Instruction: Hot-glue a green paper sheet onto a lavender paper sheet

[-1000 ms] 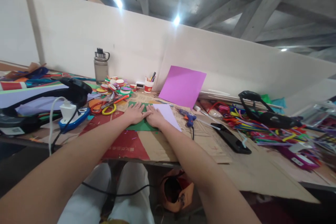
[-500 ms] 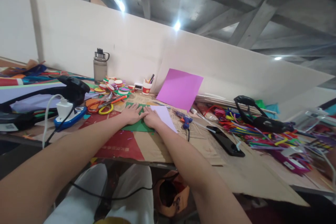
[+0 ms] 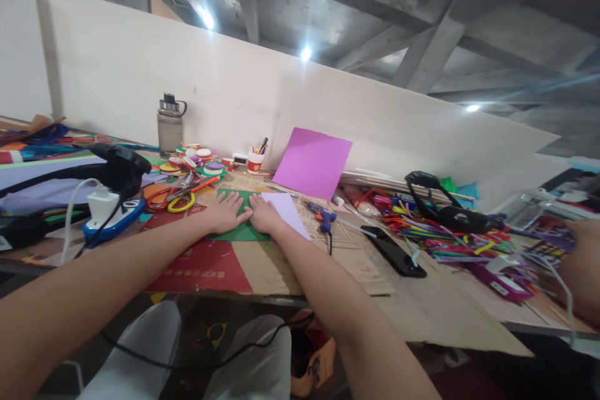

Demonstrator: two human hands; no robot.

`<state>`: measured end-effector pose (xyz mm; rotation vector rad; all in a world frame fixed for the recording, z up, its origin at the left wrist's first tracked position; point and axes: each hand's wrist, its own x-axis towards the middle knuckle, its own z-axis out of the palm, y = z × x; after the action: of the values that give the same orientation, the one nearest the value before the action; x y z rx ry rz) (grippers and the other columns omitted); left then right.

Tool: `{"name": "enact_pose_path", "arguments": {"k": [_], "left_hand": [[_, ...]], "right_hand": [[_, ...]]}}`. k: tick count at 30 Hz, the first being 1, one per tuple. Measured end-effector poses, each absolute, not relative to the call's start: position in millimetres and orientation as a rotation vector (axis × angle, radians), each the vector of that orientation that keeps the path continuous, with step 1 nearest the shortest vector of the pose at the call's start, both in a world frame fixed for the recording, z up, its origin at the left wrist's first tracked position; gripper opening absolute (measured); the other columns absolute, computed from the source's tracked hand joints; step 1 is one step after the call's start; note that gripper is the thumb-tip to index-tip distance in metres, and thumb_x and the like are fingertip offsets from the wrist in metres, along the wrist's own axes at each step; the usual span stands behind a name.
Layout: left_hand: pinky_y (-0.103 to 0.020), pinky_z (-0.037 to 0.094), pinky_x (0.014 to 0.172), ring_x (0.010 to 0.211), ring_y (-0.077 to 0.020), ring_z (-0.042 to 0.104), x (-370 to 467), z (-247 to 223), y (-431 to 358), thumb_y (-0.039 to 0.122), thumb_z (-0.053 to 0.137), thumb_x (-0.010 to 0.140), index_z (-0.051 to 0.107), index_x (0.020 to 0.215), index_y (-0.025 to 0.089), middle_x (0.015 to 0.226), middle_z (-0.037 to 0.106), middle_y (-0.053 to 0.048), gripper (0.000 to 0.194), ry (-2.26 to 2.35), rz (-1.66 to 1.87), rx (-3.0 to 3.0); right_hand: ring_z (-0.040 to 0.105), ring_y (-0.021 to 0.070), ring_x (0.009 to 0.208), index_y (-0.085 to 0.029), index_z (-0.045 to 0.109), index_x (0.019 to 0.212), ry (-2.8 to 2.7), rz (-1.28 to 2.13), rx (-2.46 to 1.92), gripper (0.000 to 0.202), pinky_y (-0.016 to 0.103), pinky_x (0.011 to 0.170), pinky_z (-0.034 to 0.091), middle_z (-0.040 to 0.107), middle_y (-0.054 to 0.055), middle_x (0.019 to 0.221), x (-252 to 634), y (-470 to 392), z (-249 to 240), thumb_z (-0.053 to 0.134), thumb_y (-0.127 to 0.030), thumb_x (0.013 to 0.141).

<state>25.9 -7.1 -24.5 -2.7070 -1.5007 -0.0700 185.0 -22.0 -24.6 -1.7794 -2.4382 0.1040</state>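
Lined nearest with red-and-brown cardboard [image 3: 276, 272], in front of left grip [image 3: 227, 212] and right grip [image 3: 264, 214]. Pressing with both, palms down, on green paper [image 3: 246, 234] directly beneath: at left, spread wide with fingers fanned; at right, laid flat with fingers closer together. Showing, right of the right grip, a phone [image 3: 396, 253], a glue gun [image 3: 325, 219] and, just beside, lilac paper [image 3: 288, 209]. Showing scissors [image 3: 182, 210] left of the left grip. Backed, beyond both, by an upright purple sheet [image 3: 312, 164], a cup [image 3: 255, 164] and a bottle [image 3: 170, 133].
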Motion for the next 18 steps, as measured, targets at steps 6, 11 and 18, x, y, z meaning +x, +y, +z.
{"name": "enact_pose_path", "arguments": {"k": [6, 11, 18], "left_hand": [[-0.046, 0.003, 0.117, 0.146, -0.0295, 0.014, 25, -24, -19, 0.066, 0.020, 0.089, 0.033, 0.147, 0.004, 0.154, 0.025, -0.019, 0.086, -1.473, -0.065, -2.705], [-0.046, 0.002, 0.117, 0.146, -0.0313, 0.013, 22, -26, -24, 0.074, 0.020, 0.085, 0.029, 0.148, 0.003, 0.155, 0.021, -0.021, 0.095, -1.415, -0.026, -2.726], [-0.047, 0.002, 0.117, 0.146, -0.0324, 0.014, 22, -24, -22, 0.077, 0.021, 0.083, 0.028, 0.148, 0.002, 0.155, 0.021, -0.023, 0.099, -1.396, -0.037, -2.759]], "right_hand": [[0.013, 0.0234, 0.146, -0.014, 0.024, 0.150, -2.476, 0.076, -1.780, 0.055, 0.049, 0.114, 0.019, 0.016, 0.013, 0.158, 185, -22, -23, 0.020, -0.039, 0.101], [0.014, 0.0232, 0.146, -0.018, 0.034, 0.146, -2.515, 0.044, -1.798, 0.050, 0.050, 0.114, 0.018, 0.017, 0.013, 0.158, 183, -25, -19, 0.022, -0.036, 0.101], [0.012, 0.0233, 0.146, -0.020, 0.041, 0.143, -2.578, -0.005, -1.810, 0.047, 0.051, 0.113, 0.019, 0.016, 0.011, 0.159, 183, -26, -17, 0.024, -0.035, 0.101]]}}
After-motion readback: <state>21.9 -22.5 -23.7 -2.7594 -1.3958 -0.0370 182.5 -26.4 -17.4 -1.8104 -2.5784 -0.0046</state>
